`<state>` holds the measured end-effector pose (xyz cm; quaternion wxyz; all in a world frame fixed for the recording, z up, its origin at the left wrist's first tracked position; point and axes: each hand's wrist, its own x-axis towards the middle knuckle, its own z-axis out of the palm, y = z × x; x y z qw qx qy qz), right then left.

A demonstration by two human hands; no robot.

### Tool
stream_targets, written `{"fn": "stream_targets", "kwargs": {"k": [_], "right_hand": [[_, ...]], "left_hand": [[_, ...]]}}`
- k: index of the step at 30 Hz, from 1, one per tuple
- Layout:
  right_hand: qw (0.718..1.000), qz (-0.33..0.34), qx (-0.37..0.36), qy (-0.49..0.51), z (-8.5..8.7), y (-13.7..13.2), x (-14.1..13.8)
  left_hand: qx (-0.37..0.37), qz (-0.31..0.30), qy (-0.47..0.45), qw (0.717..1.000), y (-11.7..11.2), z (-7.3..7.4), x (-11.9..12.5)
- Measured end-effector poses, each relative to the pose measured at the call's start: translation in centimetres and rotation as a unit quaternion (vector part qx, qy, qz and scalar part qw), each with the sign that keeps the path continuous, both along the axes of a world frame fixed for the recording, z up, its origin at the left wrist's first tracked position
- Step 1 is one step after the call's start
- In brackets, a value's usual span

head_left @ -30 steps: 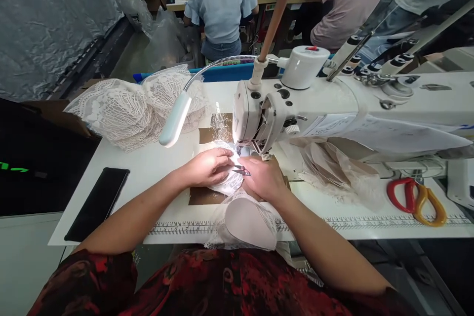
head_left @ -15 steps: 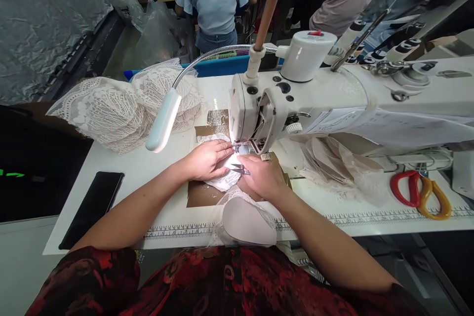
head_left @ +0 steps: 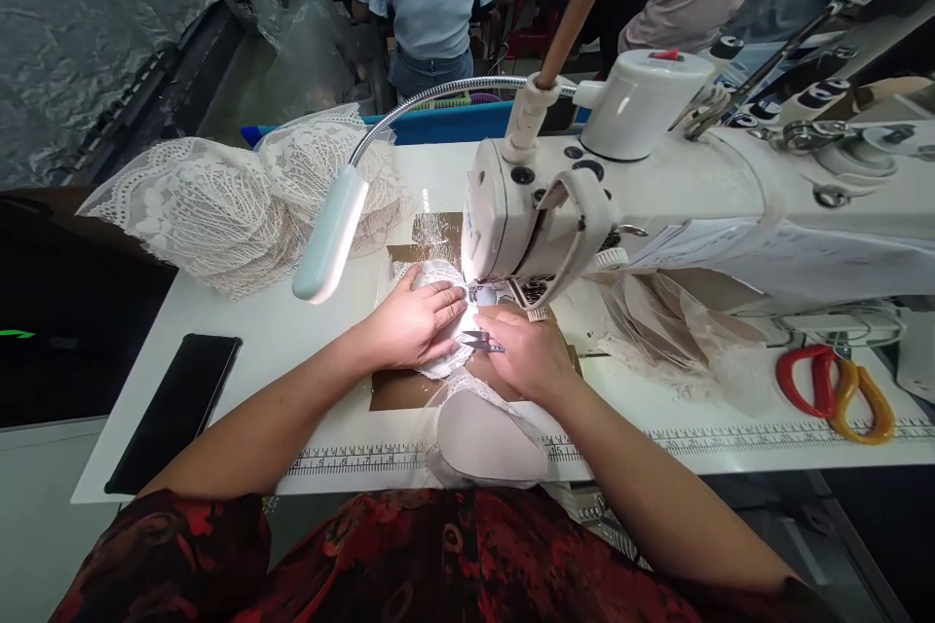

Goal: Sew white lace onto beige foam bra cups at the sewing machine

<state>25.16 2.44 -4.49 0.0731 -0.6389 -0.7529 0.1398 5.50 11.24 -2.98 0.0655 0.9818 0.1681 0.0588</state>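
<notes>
My left hand point(head_left: 415, 321) lies flat with its fingers stretched over a white lace piece point(head_left: 444, 365) beside the needle of a white sewing machine point(head_left: 584, 204). My right hand point(head_left: 527, 352) rests on the same fabric just right of it, fingers curled round small metal thread snips point(head_left: 478, 342) whose tips point left. A padded cup point(head_left: 488, 436) attached to the lace hangs at the table's near edge by my lap.
A pile of lace pieces point(head_left: 234, 204) sits at the back left, a gooseneck lamp point(head_left: 328, 229) arches over it. A black phone point(head_left: 175, 409) lies at the left; red and yellow scissors point(head_left: 833, 389) at the right. Clear plastic wrapping point(head_left: 679, 326) is under the machine arm. Other people sit beyond.
My left hand has slid a little farther under the machine head with the lace. The view has shifted slightly; my right hand keeps its place.
</notes>
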Motion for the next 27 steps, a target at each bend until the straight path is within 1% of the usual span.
{"fn": "stream_targets", "kwargs": {"k": [5,11,14,16,18,21,24,25,26,27], "right_hand": [[1.000,-0.009,-0.013,0.011,0.5,0.3,-0.3],[0.999,-0.031,-0.016,0.012,0.8,0.5,-0.8],[0.998,-0.031,-0.021,0.059,1.2,0.5,-0.5],[0.993,-0.028,-0.035,0.109,1.9,0.1,0.2],[0.987,-0.019,-0.070,0.146,2.9,-1.0,1.3],[0.978,0.012,-0.161,0.134,4.2,-4.2,2.8],[0.962,0.040,-0.238,0.128,4.1,-7.8,3.4],[0.960,0.054,-0.245,0.128,3.9,-8.7,3.4],[0.961,0.054,-0.235,0.134,3.6,-9.3,3.3],[0.966,0.043,-0.205,0.151,3.3,-9.6,3.1]], "left_hand": [[0.001,0.009,-0.008,1.000,1.1,-0.2,-0.3],[0.012,0.043,-0.008,0.999,1.1,-0.4,-0.3],[0.011,0.074,-0.008,0.997,0.9,-0.7,-0.4],[0.009,0.081,-0.005,0.997,0.9,-0.9,-0.6],[0.005,0.086,0.001,0.996,0.9,-1.1,-0.7],[-0.001,0.102,0.008,0.995,0.7,-1.3,-0.9],[-0.007,0.133,0.013,0.991,0.0,-0.9,-0.9],[-0.014,0.153,0.020,0.988,-0.2,-0.5,-0.8],[-0.026,0.177,0.031,0.983,-0.4,-0.1,-0.8],[-0.040,0.201,0.043,0.978,-0.6,0.4,-0.8]]}}
